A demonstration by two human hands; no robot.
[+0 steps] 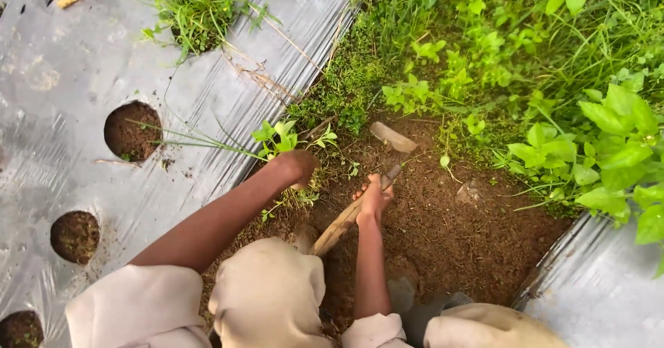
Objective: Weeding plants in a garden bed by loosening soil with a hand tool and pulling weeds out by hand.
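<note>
My right hand (373, 197) grips the wooden handle (337, 229) of a small hoe. Its flat metal blade (393, 138) rests on the brown soil ahead of the hand. My left hand (296, 166) is closed around a clump of green weeds (280, 138) at the edge of the plastic sheet, fingers hidden among the stems. Both arms reach forward over my knees, which are covered in beige cloth (268, 292).
Silver plastic mulch (62, 71) with round planting holes (132, 131) covers the bed on the left; another sheet (602, 292) lies at lower right. Dense green weeds and grass (553, 78) fill the upper right. Bare soil (456, 230) runs between the sheets.
</note>
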